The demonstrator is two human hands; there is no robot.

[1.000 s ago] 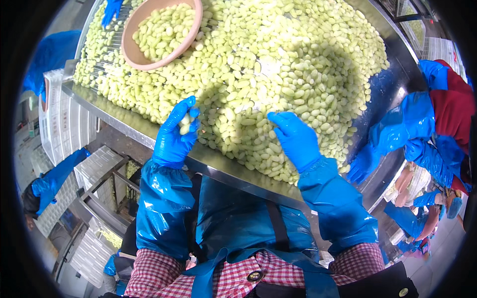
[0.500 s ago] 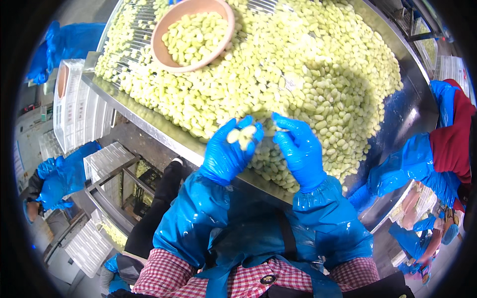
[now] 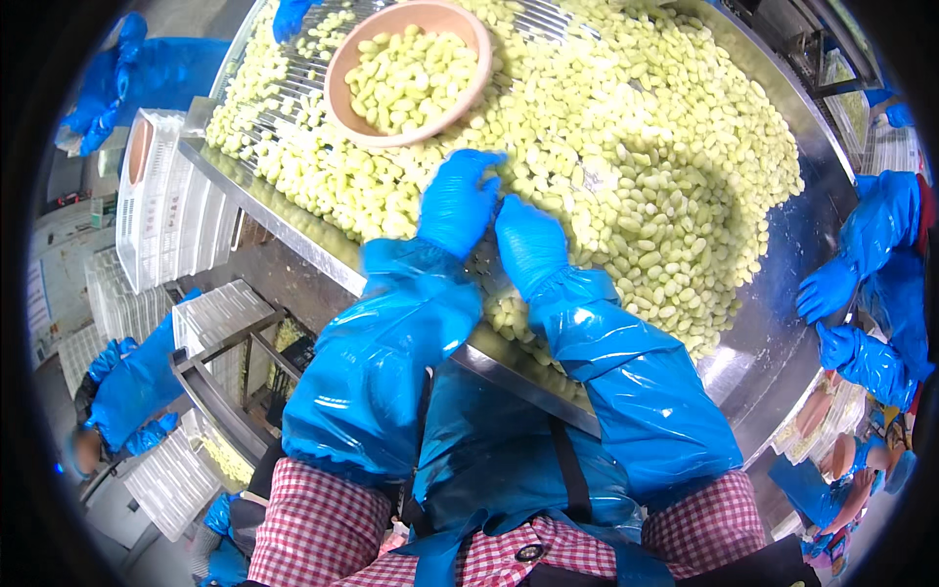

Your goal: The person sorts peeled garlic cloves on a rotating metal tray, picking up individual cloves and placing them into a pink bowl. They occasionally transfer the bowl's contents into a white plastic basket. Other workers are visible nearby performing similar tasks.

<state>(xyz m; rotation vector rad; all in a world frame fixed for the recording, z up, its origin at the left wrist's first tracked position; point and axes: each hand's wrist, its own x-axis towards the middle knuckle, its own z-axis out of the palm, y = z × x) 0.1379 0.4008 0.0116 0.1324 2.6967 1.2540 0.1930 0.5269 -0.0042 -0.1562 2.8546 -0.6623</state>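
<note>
Pale green oval fruits [image 3: 675, 225], which look like grapes, lie in a thick layer on a metal sorting table [image 3: 606, 416]. My left hand [image 3: 458, 203], in a blue glove, is over the fruits just below a pinkish-brown bowl [image 3: 335, 96]. Its fingers reach right and apart, with no fruit visible in them. Close beside it, lower and to the right, my right hand [image 3: 531, 243] is above the near part of the layer. Its fingers bend down, and the back of the hand hides their tips. The bowl holds more of the same fruits [image 3: 411, 78].
A co-worker's gloved hand [image 3: 290, 18] is by the bowl at the far left. Another worker's glove [image 3: 827, 289] is beyond the table's right edge. White crates [image 3: 166, 210] are stacked to the left, near a metal frame [image 3: 220, 391]. Slatted bars [image 3: 289, 93] show at the table's far left.
My left hand has moved farther out over the fruits and turned over; the few fruits it held no longer show. My right hand has moved left, close to it. The view has shifted slightly.
</note>
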